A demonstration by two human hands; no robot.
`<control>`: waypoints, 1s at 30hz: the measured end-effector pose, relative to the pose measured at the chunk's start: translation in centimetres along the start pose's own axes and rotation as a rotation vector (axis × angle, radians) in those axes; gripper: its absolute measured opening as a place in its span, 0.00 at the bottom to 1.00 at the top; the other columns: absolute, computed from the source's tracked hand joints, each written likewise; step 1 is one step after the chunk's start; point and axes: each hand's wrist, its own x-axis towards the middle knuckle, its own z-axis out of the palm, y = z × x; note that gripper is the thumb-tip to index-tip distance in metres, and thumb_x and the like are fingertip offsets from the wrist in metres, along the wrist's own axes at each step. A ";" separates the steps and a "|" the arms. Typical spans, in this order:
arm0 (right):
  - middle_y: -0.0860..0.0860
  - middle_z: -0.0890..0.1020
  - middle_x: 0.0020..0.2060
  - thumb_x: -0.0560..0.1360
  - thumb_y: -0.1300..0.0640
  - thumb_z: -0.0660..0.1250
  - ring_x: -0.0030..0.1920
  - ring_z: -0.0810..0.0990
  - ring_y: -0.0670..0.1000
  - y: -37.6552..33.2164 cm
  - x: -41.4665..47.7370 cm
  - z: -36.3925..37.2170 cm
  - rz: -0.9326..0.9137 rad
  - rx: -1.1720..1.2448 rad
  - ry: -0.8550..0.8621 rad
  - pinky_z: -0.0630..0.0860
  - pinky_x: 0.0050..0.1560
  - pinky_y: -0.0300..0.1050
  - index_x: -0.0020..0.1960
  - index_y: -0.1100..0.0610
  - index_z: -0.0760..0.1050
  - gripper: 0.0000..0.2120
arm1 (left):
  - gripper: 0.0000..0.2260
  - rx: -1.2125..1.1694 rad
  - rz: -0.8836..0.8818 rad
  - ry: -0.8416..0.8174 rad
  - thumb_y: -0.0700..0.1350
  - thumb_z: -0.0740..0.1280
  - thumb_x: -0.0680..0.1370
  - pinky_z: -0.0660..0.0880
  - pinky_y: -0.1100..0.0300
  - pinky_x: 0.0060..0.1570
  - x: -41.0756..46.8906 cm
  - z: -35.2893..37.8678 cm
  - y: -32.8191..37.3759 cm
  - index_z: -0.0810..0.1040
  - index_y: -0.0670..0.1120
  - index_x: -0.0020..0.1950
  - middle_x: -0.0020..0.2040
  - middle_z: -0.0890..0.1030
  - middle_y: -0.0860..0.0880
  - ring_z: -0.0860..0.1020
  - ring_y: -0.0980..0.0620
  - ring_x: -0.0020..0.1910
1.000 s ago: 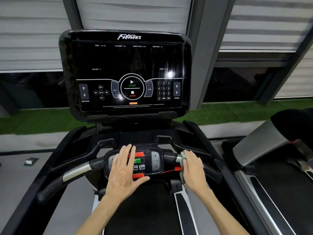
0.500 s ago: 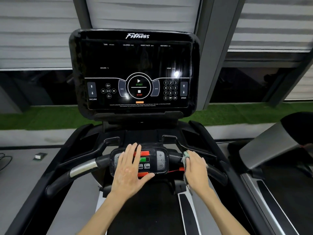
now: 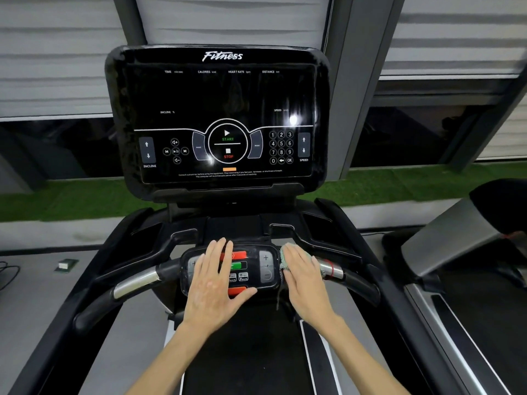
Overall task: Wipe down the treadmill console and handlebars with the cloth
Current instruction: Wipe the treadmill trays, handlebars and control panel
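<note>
The treadmill's black console screen (image 3: 219, 115) stands upright ahead, unlit apart from its printed buttons. Below it a small control pod (image 3: 266, 266) sits in the middle of the curved handlebar (image 3: 137, 283). My left hand (image 3: 214, 283) lies flat with straight fingers on the left half of the pod, covering part of the red and green buttons. My right hand (image 3: 303, 280) presses a pale green cloth (image 3: 284, 259) flat onto the handlebar just right of the pod. A loose thread of the cloth hangs below it. The bar's silver grip shows beside my right hand.
A second treadmill (image 3: 462, 252) stands close on the right. Side rails (image 3: 345, 223) run along both sides of me. A small box (image 3: 66, 264) and a cable lie on the grey floor at the left. Windows with blinds and a green turf strip fill the back.
My head has moved closer and slightly left. My right hand with the cloth has slid a little toward the pod along the bar. My left hand stays on the pod.
</note>
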 end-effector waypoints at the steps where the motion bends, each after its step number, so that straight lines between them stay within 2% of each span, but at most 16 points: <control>1: 0.49 0.69 0.70 0.79 0.56 0.51 0.72 0.62 0.48 -0.1 0.5 0.0 0.028 0.000 -0.010 0.50 0.73 0.45 0.73 0.56 0.64 0.22 | 0.47 -0.002 0.000 0.001 0.69 0.65 0.70 0.56 0.47 0.75 0.0 0.0 0.0 0.56 0.43 0.79 0.78 0.60 0.44 0.55 0.45 0.78; 5: 0.44 0.77 0.57 0.80 0.54 0.49 0.60 0.73 0.45 -0.9 2.6 -0.4 0.058 0.015 0.013 0.60 0.69 0.47 0.63 0.50 0.72 0.17 | 0.47 0.009 0.016 0.022 0.67 0.68 0.69 0.56 0.46 0.74 0.0 -0.1 -0.1 0.57 0.43 0.79 0.78 0.61 0.43 0.57 0.44 0.78; 8: 0.43 0.77 0.57 0.80 0.54 0.48 0.60 0.73 0.44 0.3 2.3 -0.7 0.009 0.044 -0.008 0.61 0.68 0.45 0.63 0.49 0.72 0.18 | 0.47 0.011 0.020 0.034 0.67 0.69 0.69 0.56 0.46 0.74 0.1 0.0 -0.1 0.57 0.42 0.79 0.77 0.61 0.43 0.56 0.44 0.78; 10: 0.45 0.78 0.59 0.80 0.57 0.50 0.61 0.73 0.45 1.7 1.7 -1.1 0.033 0.056 0.016 0.60 0.69 0.45 0.63 0.51 0.73 0.18 | 0.46 0.023 0.022 0.034 0.69 0.65 0.70 0.56 0.45 0.75 0.1 0.0 -0.2 0.57 0.42 0.79 0.77 0.61 0.43 0.56 0.44 0.78; 13: 0.49 0.80 0.56 0.77 0.59 0.50 0.58 0.76 0.49 4.7 0.3 -1.5 0.135 0.075 0.122 0.67 0.66 0.49 0.60 0.55 0.76 0.19 | 0.46 0.037 0.020 0.023 0.71 0.59 0.70 0.57 0.45 0.74 0.1 0.0 -0.1 0.57 0.42 0.79 0.77 0.61 0.43 0.56 0.43 0.78; 19: 0.46 0.79 0.55 0.81 0.61 0.52 0.57 0.76 0.46 10.1 -2.2 -1.8 0.318 0.266 0.178 0.71 0.63 0.48 0.60 0.53 0.76 0.17 | 0.47 0.049 0.005 0.011 0.68 0.67 0.68 0.57 0.45 0.74 0.0 -0.4 0.3 0.58 0.42 0.78 0.77 0.62 0.42 0.58 0.43 0.77; 22: 0.47 0.80 0.55 0.82 0.61 0.52 0.58 0.76 0.47 11.5 -3.3 -1.8 0.429 0.313 0.202 0.71 0.63 0.45 0.61 0.53 0.76 0.16 | 0.48 0.046 -0.002 0.007 0.67 0.71 0.68 0.58 0.45 0.73 0.1 -0.5 0.4 0.58 0.42 0.78 0.77 0.63 0.42 0.59 0.42 0.77; 25: 0.47 0.80 0.52 0.82 0.61 0.52 0.57 0.77 0.49 12.7 -4.1 -2.1 0.558 0.332 0.221 0.69 0.58 0.41 0.59 0.54 0.77 0.16 | 0.48 0.045 -0.001 -0.002 0.66 0.71 0.68 0.58 0.45 0.74 0.1 -0.6 0.5 0.58 0.41 0.78 0.77 0.62 0.42 0.58 0.42 0.77; 28: 0.51 0.80 0.46 0.82 0.60 0.51 0.52 0.78 0.54 11.7 -3.1 -2.6 0.686 0.288 0.183 0.68 0.49 0.45 0.52 0.55 0.77 0.15 | 0.48 0.041 -0.003 -0.005 0.67 0.69 0.68 0.58 0.44 0.74 0.1 -0.7 0.5 0.57 0.41 0.79 0.77 0.62 0.42 0.58 0.42 0.77; 30: 0.54 0.81 0.45 0.81 0.59 0.49 0.49 0.78 0.57 9.8 -1.7 -2.9 0.670 0.127 0.144 0.70 0.52 0.50 0.51 0.58 0.77 0.17 | 0.48 0.039 -0.006 -0.011 0.69 0.66 0.69 0.57 0.45 0.74 0.0 -0.7 0.5 0.57 0.42 0.79 0.77 0.62 0.42 0.57 0.43 0.77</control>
